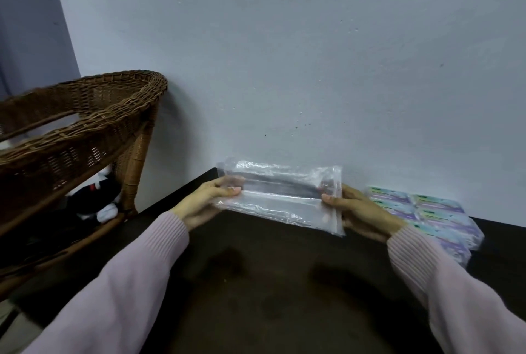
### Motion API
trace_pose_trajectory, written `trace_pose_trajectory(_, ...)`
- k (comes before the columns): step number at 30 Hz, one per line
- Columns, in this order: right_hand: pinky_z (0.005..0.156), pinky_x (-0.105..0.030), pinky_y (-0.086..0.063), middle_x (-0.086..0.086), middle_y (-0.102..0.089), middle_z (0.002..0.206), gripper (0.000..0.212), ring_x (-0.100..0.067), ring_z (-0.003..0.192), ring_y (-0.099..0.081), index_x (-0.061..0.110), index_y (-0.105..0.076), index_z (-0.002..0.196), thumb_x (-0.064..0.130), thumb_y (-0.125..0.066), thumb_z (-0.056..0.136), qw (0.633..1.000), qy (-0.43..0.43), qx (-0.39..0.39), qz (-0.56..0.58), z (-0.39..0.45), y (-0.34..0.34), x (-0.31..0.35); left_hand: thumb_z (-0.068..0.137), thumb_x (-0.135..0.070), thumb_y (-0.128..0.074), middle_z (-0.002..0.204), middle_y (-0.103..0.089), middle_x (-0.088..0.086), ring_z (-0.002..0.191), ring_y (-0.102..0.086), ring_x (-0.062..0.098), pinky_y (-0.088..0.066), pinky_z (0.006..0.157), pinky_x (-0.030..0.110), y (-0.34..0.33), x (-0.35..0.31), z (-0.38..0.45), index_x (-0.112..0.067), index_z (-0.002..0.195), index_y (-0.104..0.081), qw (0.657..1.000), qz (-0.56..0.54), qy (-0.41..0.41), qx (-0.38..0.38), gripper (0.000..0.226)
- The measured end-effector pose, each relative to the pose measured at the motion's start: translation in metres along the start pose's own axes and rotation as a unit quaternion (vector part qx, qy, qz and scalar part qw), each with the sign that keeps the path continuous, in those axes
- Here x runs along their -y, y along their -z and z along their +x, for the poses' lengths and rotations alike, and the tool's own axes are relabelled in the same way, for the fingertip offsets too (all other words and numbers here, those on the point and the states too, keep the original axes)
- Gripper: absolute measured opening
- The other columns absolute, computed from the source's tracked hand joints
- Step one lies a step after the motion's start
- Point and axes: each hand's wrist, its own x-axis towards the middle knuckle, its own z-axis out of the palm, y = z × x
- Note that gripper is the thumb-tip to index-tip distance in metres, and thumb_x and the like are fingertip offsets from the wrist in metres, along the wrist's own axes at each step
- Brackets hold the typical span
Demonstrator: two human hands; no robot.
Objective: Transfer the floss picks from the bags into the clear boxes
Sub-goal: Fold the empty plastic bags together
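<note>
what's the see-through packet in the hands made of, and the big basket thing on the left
The packet: thin clear plastic film, glossy, judging by its creases and glints. The basket: woven wicker or rattan, brown, its braided rim and open weave showing; which fibre it is, the view cannot settle.

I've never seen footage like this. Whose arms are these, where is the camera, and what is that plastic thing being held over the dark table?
There is no machine here: a person wears a camera on the head, looking forward and down, so you see their own arms in pink sleeves. The left hand and right hand each pinch one end of a clear plastic bag, held up above the dark table. What is inside it is hard to make out. By the wall on the right lies a stack of colourful packets. A wicker chair stands to the left.
</note>
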Motion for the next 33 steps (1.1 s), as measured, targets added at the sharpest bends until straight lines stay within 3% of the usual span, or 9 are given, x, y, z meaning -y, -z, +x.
trace_pose_trajectory(3,0.048,-0.027,-0.057,-0.014,-0.066,0.093,0.033,-0.016,0.063,-0.068,0.013,-0.059,0.118,0.003,-0.045,0.09,0.995,-0.031,0.072,0.069,-0.007,-0.005,-0.001,0.086,0.006,-0.045,0.092,-0.069,0.008,0.068,-0.066,0.009,-0.054,0.061,0.017,0.0,-0.004,-0.005,-0.006,0.091,-0.072,0.98,-0.194,0.037,0.019,0.029)
trace_pose_trajectory(5,0.052,-0.026,-0.058,-0.016,-0.065,0.102,0.036,-0.018,0.069,-0.067,0.01,-0.059,0.12,0.009,-0.048,0.087,0.994,-0.017,0.083,0.062,-0.007,-0.007,-0.002,0.082,0.0,-0.049,0.1,-0.063,0.006,0.079,-0.06,0.009,-0.055,0.065,0.019,-0.001,-0.005,-0.002,-0.005,0.087,-0.075,0.957,-0.285,0.058,0.0,0.027)
trace_pose_trajectory(7,0.062,-0.026,-0.059,-0.011,-0.063,0.116,0.034,-0.018,0.085,-0.067,0.012,-0.059,0.122,0.011,-0.042,0.093,0.997,0.03,0.049,0.053,-0.007,-0.012,-0.001,0.091,-0.013,-0.049,0.109,-0.058,0.012,0.097,-0.058,0.017,-0.054,0.081,0.034,-0.002,-0.004,0.003,-0.001,0.101,-0.067,0.926,-0.367,0.066,-0.056,0.024)
trace_pose_trajectory(9,0.063,-0.022,-0.057,-0.008,-0.059,0.122,0.033,-0.013,0.092,-0.063,0.018,-0.059,0.119,0.01,-0.036,0.098,0.995,0.09,-0.009,0.048,-0.007,-0.017,0.001,0.096,-0.035,-0.046,0.125,-0.052,0.022,0.118,-0.052,0.031,-0.045,0.09,0.048,-0.009,0.0,0.004,0.003,0.127,-0.046,0.906,-0.405,0.093,-0.086,0.049)
trace_pose_trajectory(15,0.068,-0.018,-0.055,0.001,-0.043,0.135,0.038,-0.01,0.1,-0.055,0.027,-0.048,0.129,0.007,-0.035,0.098,0.982,0.148,-0.028,-0.115,-0.007,-0.038,-0.008,0.074,-0.061,-0.058,0.135,-0.047,0.027,0.12,-0.051,0.037,-0.045,0.093,0.051,-0.059,0.004,0.0,0.003,0.146,-0.011,0.953,-0.246,0.163,0.06,0.107)
trace_pose_trajectory(21,0.084,-0.012,-0.047,0.012,-0.037,0.124,0.057,-0.005,0.113,-0.043,0.036,-0.038,0.132,-0.001,-0.048,0.09,0.958,0.134,0.055,-0.249,-0.012,-0.048,-0.022,0.096,-0.04,-0.043,0.116,-0.056,0.015,0.1,-0.057,0.027,-0.048,0.079,0.039,-0.084,-0.004,0.013,-0.005,0.137,-0.038,0.984,-0.137,0.105,-0.054,0.054)
trace_pose_trajectory(26,0.096,-0.021,-0.038,0.007,-0.051,0.124,0.041,-0.006,0.115,-0.047,0.025,-0.056,0.118,0.028,-0.042,0.08,0.956,0.093,0.061,-0.27,-0.017,-0.047,-0.017,0.101,-0.015,-0.034,0.124,-0.055,0.015,0.112,-0.055,0.029,-0.044,0.1,0.043,-0.091,0.002,0.005,-0.002,0.136,-0.038,0.994,0.042,0.048,-0.089,0.037)
trace_pose_trajectory(28,0.089,-0.025,-0.044,0.0,-0.061,0.113,0.016,-0.01,0.104,-0.057,0.025,-0.051,0.106,0.027,-0.053,0.09,0.97,0.111,-0.033,-0.214,-0.014,-0.046,-0.011,0.1,-0.012,-0.036,0.12,-0.055,0.011,0.109,-0.056,0.026,-0.044,0.099,0.042,-0.094,0.005,0.001,-0.005,0.134,-0.04,0.994,0.076,0.02,-0.07,0.035)
trace_pose_trajectory(33,0.057,-0.018,-0.048,-0.005,-0.065,0.088,0.027,-0.013,0.07,-0.06,0.014,-0.046,0.115,0.014,-0.057,0.091,0.974,0.092,-0.084,-0.191,-0.009,-0.046,0.002,0.097,-0.009,-0.045,0.123,-0.055,0.008,0.101,-0.06,0.021,-0.053,0.086,0.036,-0.096,0.01,-0.002,-0.015,0.12,-0.044,0.996,0.083,-0.01,-0.013,0.024)
